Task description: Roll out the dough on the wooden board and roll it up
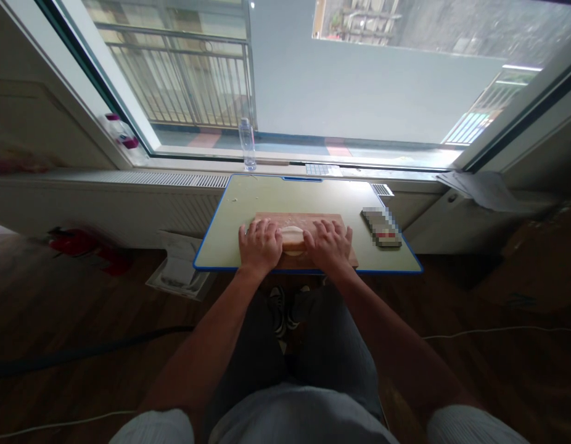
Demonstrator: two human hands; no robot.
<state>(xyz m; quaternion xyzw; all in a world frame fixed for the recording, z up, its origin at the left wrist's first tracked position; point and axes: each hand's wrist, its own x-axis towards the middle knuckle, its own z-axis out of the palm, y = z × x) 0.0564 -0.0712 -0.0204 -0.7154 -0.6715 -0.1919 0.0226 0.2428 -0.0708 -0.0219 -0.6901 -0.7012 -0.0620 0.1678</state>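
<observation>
My left hand (261,244) lies over the left end of a wooden rolling pin (293,246), and my right hand (330,244) covers its right end. Both palms press on the pin, with the fingers curving forward over it. Only the middle of the pin shows between my hands. Beneath it is a flat, pale round of dough (293,232), visible in front of and behind the pin. The dough rests on a wooden board (298,263), which has whitish flour marks near its far edge.
The board sits on a small pale green table (221,237) with a blue rim. A blurred-out dark rectangular object (382,228) lies on its right side. A clear bottle (247,145) stands on the windowsill behind; a red fire extinguisher (75,242) is at left.
</observation>
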